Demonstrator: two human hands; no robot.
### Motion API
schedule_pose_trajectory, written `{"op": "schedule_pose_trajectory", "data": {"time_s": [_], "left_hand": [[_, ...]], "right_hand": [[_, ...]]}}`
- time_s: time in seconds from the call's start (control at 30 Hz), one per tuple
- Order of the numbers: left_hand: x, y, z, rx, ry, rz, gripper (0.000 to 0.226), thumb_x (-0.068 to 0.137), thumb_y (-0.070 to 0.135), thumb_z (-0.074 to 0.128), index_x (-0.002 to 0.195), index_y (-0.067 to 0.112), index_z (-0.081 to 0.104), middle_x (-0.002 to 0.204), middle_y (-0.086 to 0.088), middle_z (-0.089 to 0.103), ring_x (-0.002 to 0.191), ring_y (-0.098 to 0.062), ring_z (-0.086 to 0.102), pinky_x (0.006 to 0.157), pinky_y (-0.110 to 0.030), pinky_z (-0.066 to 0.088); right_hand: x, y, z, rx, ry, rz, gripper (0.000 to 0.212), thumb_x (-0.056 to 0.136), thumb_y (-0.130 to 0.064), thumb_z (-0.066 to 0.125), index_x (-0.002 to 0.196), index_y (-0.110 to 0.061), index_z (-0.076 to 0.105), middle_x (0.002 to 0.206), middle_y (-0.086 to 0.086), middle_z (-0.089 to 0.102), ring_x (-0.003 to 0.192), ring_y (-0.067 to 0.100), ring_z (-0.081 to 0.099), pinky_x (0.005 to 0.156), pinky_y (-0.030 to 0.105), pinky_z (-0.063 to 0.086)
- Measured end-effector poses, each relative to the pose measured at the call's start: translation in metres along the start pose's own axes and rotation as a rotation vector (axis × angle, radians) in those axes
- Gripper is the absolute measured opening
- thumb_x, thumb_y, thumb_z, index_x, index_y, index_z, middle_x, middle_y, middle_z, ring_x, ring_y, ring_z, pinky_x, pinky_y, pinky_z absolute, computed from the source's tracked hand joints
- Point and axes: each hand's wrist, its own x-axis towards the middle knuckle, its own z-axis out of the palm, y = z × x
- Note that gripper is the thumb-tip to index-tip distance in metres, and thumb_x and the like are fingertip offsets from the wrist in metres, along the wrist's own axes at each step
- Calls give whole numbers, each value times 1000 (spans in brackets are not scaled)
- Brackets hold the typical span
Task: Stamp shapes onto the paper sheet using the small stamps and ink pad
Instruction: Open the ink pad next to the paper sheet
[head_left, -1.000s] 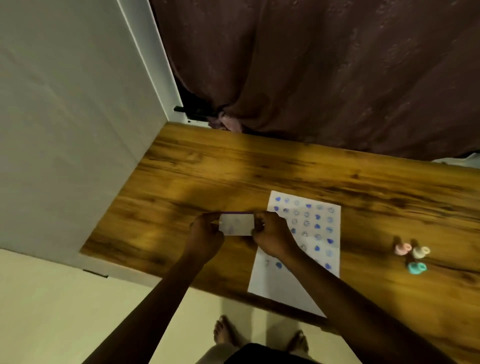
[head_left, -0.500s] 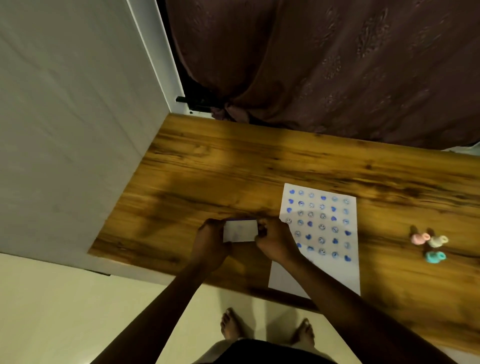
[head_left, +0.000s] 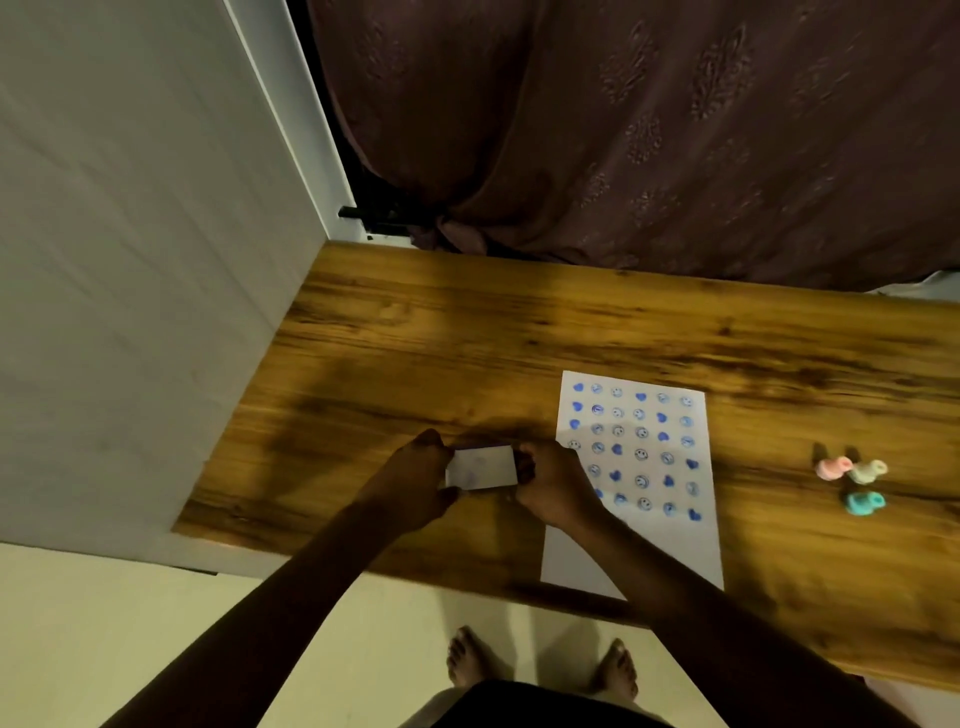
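One head-worn wide view looks steeply down (feet showing below) over the wooden table (head_left: 467, 332), fairly close.

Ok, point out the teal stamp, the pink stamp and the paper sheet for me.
teal stamp (head_left: 863, 503), head view, middle of its body.
pink stamp (head_left: 832, 467), head view, middle of its body.
paper sheet (head_left: 571, 561), head view, bare unstamped part near its front edge.

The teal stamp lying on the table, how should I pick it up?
Pinch the teal stamp across its narrow middle with two fingers, coming straight down from above. It lies on its side on the wooden table, in front of the pink stamp and the cream stamp, so reaching from the near side probably avoids bumping them.
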Motion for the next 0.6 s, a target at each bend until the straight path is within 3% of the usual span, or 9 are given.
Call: {"op": "schedule_pose_trajectory", "data": {"time_s": [0.13,0.23,0.27,0.3,0.37,0.43,0.5,0.6], "left_hand": [[7,-3,-18,59,-44,110,46,86,32,78,127,12,67,131,-10,64,119,-28,62,92,-31,49],[13,-1,-30,69,-97,205,7,88,22,75,93,18,77,97,-9,75,89,-26,71,68,-27,45],[17,-2,-33,72,-121,208,7,89,23,74,82,20,75,87,-8,74,79,-25,70,62,-27,43],[19,-3,-37,73,-143,190,9,89,27,74,86,19,78,89,-8,76,80,-26,71,63,-27,42],[23,-6,-43,62,-148,149,28,90,34,74,115,21,79,111,-6,77,94,-25,71,70,-25,43],[26,-8,-47,47,-172,168,38,92,34,73,129,26,72,124,-2,72,89,-14,65,74,-25,43],[29,-8,-51,51,-216,188,38,93,32,72,131,27,70,127,-2,70,88,-8,61,78,-28,49],[34,-7,-56,56,-241,177,35,94,29,69,129,28,72,130,-2,70,115,-22,66,94,-43,57]], "right_hand": [[0,1,1,-11,42,-62,49,84,-18,81,129,-14,61,129,9,68,123,26,63,101,28,50],[0,3,2,-15,83,-87,48,86,-18,79,130,-14,60,130,8,67,124,25,62,103,28,48],[0,3,3,-25,87,-84,46,87,-18,78,130,-14,60,131,8,66,125,26,61,106,32,48],[0,4,3,-40,90,-80,45,89,-19,77,130,-14,60,131,8,66,126,26,61,108,35,49],[1,5,4,-60,103,-75,41,90,-19,75,128,-15,60,130,6,66,125,25,61,109,36,48],[1,5,5,-70,124,-76,36,91,-20,73,124,-16,61,128,5,67,122,24,62,108,33,47],[2,6,7,-77,139,-71,31,91,-20,73,120,-17,62,124,4,67,119,23,62,104,28,46],[2,8,9,-67,161,-62,26,91,-23,73,114,-19,62,118,2,67,114,19,63,97,21,41]]}}
